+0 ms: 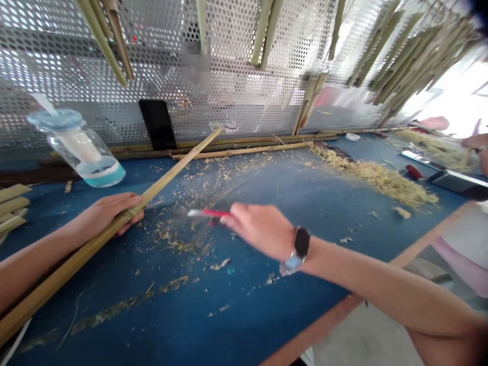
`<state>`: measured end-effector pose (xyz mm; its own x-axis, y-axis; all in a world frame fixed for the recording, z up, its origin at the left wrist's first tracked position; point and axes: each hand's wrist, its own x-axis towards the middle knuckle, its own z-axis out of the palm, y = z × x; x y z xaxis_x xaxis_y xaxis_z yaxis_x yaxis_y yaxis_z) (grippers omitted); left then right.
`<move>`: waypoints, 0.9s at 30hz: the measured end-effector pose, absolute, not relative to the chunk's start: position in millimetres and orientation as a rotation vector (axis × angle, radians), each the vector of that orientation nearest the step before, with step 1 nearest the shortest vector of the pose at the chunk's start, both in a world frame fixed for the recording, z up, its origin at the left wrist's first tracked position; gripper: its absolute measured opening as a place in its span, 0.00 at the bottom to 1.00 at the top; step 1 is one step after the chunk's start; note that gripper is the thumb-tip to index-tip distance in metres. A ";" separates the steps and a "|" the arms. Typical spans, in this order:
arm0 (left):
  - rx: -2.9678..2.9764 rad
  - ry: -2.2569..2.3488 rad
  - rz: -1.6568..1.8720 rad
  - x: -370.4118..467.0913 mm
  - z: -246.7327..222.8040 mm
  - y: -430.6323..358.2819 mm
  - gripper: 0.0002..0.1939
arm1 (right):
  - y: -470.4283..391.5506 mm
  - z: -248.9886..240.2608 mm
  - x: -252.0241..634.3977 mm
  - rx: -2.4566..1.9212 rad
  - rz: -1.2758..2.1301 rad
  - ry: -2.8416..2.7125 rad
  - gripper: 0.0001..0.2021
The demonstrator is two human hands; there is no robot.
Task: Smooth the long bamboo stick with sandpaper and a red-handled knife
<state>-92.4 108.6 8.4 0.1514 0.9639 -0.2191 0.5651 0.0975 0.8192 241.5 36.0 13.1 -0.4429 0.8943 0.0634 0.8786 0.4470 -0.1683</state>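
A long bamboo pole (95, 245) runs from the lower left corner up over the blue table (244, 300). My left hand (118, 211) is closed around it partway along. To the right, my right hand (255, 223), blurred by motion, grips a red-handled tool (213, 213) with a pale tip pointing left toward the pole. The tool does not touch the pole. Fine shavings (179, 239) lie scattered beneath and between my two hands.
A lidded jar (95, 157) and a black phone (157, 124) stand at the back left, near the perforated metal screen. Bamboo strips lie at the left edge. A shavings heap (381, 178), a black device (457, 184) and another person's hand (476, 142) are at right.
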 end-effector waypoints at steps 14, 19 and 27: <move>1.485 1.415 0.627 -94.7 7.3 110.1 0.16 | 122.6 47.5 418.5 -2.461 -0.331 -1.908 0.25; 1.499 1.385 0.618 -97.3 7.2 111.2 0.16 | 89.3 30.7 294.5 -2.045 -0.118 -2.328 0.27; 1.516 1.359 0.583 -105.9 4.0 113.3 0.22 | 106.3 14.0 233.3 -1.807 0.063 -2.496 0.27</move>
